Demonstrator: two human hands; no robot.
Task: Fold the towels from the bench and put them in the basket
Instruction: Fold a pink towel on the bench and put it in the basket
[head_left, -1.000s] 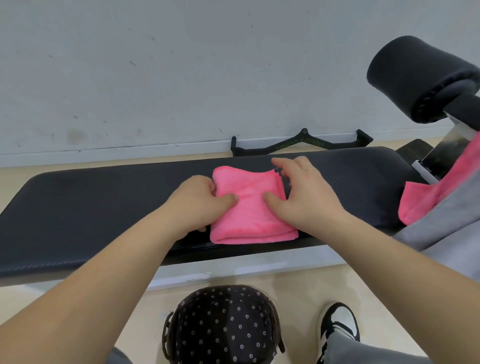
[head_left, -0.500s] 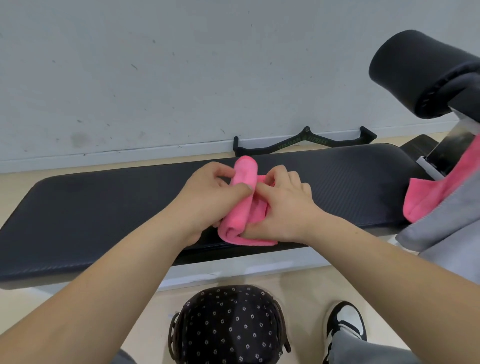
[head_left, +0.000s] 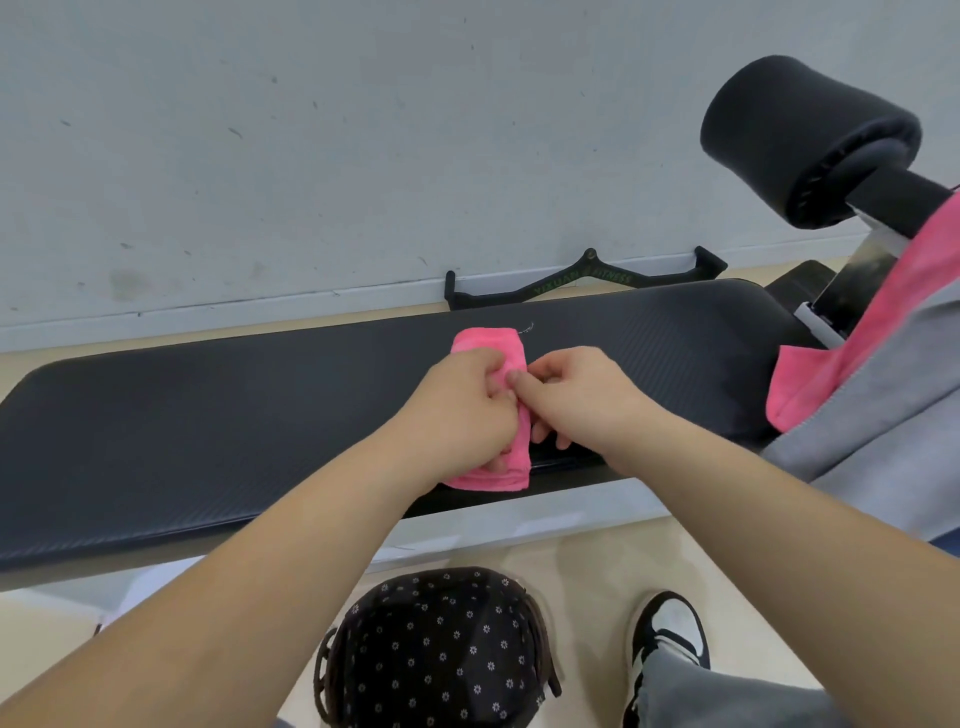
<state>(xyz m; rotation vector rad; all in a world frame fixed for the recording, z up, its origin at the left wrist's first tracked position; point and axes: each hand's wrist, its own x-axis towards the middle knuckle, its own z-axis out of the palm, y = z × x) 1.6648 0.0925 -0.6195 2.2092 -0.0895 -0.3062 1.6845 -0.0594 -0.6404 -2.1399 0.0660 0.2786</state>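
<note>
A pink towel (head_left: 491, 344), folded into a narrow strip, lies on the black padded bench (head_left: 208, 431) near its front edge. My left hand (head_left: 462, 415) covers the strip's left side, its fingers curled onto the cloth. My right hand (head_left: 582, 397) sits just right of the strip, its thumb and fingers pinching the towel's right edge. The dark basket (head_left: 431, 649) with a flower-print lining stands on the floor below the bench, with its inside showing only lining. More towels, pink (head_left: 810, 384) and grey (head_left: 883, 415), hang at the bench's right end.
A black padded roller (head_left: 800, 140) on a metal post rises at the right end of the bench. A black cable-machine handle (head_left: 582, 280) lies on the floor against the wall behind the bench. My shoe (head_left: 670, 634) is next to the basket.
The towel went from a flat square, through a raised half lifted by both hands, to a narrow strip folded over to the left. Both hands now meet at its right edge.
</note>
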